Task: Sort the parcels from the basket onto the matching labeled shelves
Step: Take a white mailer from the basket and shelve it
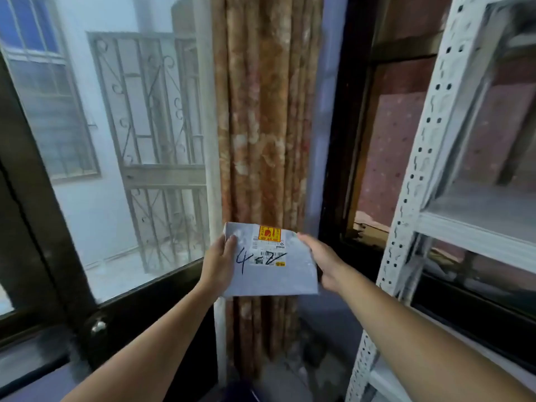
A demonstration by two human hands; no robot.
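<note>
Grey parcel (271, 261) marked "4-2" held up between both hands; left hand (219, 261) grips left edge, right hand (320, 261) grips right edge; white shelving rack (420, 175) right.

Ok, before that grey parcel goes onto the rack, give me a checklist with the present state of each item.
1. Parcel held: ok. The left hand grips the left edge of the grey parcel and the right hand grips the right edge.
2. Marking readable: ok. The handwriting on the parcel faces the camera and looks like 4-2; the printed label is too small to read.
3. Matching shelf label found: cannot tell. No labels show on the white shelving rack.
4. Room on the nearest shelf: cannot tell, the view is blurred there.
5. Path to the rack: ok, nothing visible between the parcel and the rack.
</note>
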